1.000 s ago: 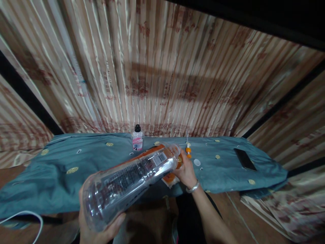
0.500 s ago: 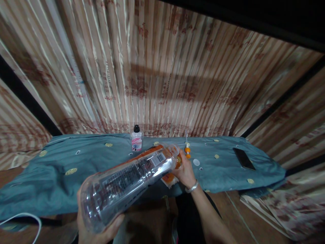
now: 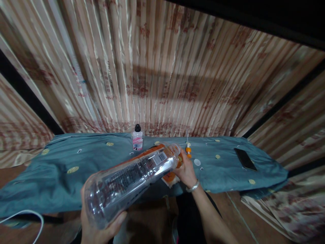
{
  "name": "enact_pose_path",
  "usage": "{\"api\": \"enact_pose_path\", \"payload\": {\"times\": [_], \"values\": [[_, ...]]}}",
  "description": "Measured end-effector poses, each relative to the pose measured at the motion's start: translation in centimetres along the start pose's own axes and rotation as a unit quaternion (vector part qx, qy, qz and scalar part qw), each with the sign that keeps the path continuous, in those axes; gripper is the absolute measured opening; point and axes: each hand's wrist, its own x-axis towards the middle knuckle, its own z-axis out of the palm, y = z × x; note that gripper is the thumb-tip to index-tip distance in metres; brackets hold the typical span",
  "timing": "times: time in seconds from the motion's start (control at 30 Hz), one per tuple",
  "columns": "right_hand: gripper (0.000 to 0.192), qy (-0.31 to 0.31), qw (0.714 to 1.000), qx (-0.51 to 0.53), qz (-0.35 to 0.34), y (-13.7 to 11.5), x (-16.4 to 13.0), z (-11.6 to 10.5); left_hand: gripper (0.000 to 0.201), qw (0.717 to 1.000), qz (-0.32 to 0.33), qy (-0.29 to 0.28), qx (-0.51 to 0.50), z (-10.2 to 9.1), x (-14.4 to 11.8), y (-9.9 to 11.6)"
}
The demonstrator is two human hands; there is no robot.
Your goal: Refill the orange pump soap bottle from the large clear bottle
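A large clear plastic bottle [image 3: 127, 184] with a printed label and barcode lies tilted across the middle, its base low at the left and its neck higher at the right. My left hand [image 3: 95, 228] is closed around the base end. At the neck, my right hand [image 3: 187, 171] is closed on an amber see-through container [image 3: 179, 161], mostly hidden by the fingers and the bottle. Whether the two mouths touch, I cannot tell. Below the neck shows an orange and white printed piece [image 3: 170, 179]. An orange pump top [image 3: 188, 150] with a clear tube lies just beyond my right hand.
A small bottle with a black cap and pink label [image 3: 137, 139] stands at the back of the teal cloth [image 3: 218, 176]. A white disc [image 3: 197, 162] and a dark phone [image 3: 245, 159] lie to the right. Striped curtains [image 3: 162, 78] hang behind. A white cable [image 3: 38, 217] loops at lower left.
The base of the large bottle and my left hand have shifted slightly right. Both hands keep their holds. The whole view has moved a little.
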Motion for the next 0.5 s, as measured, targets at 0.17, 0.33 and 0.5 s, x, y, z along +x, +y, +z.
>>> {"api": "enact_pose_path", "payload": {"times": [0.17,0.33,0.5], "values": [[0.084,-0.007,1.000,0.009,0.012,-0.01,0.10,-0.08,0.088,0.997,0.046,-0.062,0.004,-0.97,0.49,-0.76],[0.084,-0.011,1.000,0.013,0.023,0.07,0.12,-0.05,0.085,0.998,0.033,-0.060,0.009,-0.89,0.62,-0.87],[0.086,0.002,1.000,0.011,0.009,0.20,0.15,0.11,0.080,0.997,0.045,-0.066,0.014,-0.68,0.65,-0.92]]}}
